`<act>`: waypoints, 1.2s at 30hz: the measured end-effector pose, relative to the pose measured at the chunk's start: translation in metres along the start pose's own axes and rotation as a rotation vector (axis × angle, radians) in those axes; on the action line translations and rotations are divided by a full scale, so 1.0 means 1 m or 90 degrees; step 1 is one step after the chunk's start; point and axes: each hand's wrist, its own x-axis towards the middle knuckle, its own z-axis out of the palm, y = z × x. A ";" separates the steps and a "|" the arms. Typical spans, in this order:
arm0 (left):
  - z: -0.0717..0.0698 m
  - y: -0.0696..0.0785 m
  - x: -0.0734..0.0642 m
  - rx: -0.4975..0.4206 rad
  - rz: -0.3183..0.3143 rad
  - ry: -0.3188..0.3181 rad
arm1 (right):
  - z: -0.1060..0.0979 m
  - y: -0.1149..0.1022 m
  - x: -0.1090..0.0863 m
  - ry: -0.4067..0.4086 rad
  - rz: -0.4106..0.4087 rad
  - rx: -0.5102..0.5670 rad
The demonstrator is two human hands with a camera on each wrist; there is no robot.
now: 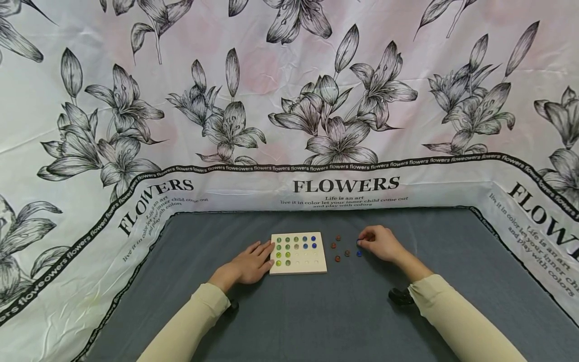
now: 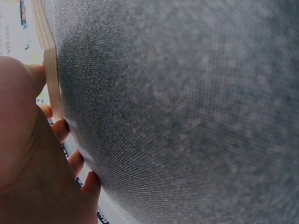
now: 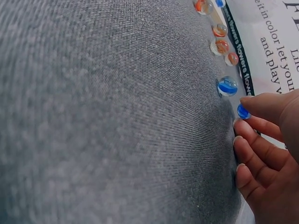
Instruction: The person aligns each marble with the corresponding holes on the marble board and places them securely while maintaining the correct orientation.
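My left hand (image 1: 250,264) is resting loosely straight fingers against the pale board (image 1: 297,270) at its right, where green and blue marbles (image 1: 279,247) are sitting. Orange marbles (image 1: 333,245) and a loose blue marble (image 1: 359,254) are lying left of my right hand (image 1: 381,244), which is pinching a second blue marble (image 3: 242,111).

White lily-print fabric (image 1: 289,100) behind a grey cloth surface (image 1: 316,317)
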 end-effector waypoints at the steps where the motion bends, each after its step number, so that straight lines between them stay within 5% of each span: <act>1: 0.000 0.000 -0.001 -0.001 0.000 0.000 | 0.000 0.000 0.000 0.003 0.001 0.002; 15: -0.005 0.004 -0.004 0.004 -0.005 -0.009 | -0.011 0.002 -0.009 0.016 -0.006 0.015; 36: 0.000 -0.001 0.000 0.002 0.009 -0.004 | -0.019 -0.028 -0.026 0.022 -0.054 0.032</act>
